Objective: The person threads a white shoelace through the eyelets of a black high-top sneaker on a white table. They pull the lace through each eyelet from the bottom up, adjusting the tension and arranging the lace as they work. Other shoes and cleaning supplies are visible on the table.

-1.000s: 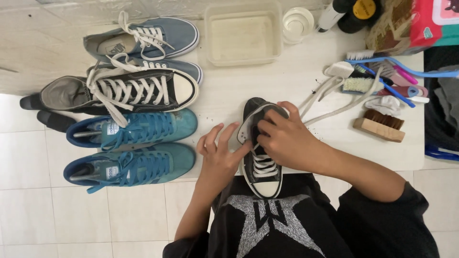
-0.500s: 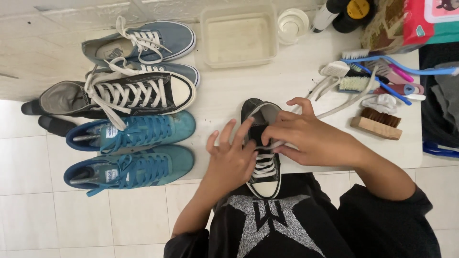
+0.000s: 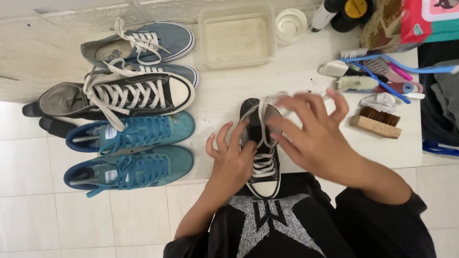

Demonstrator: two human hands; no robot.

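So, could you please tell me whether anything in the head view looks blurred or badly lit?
Head view: the right hand and the white lace are motion-smeared, the left hand and black sneaker fairly crisp; lighting soft and even, shadows faint, no strong glare on the floor tiles.
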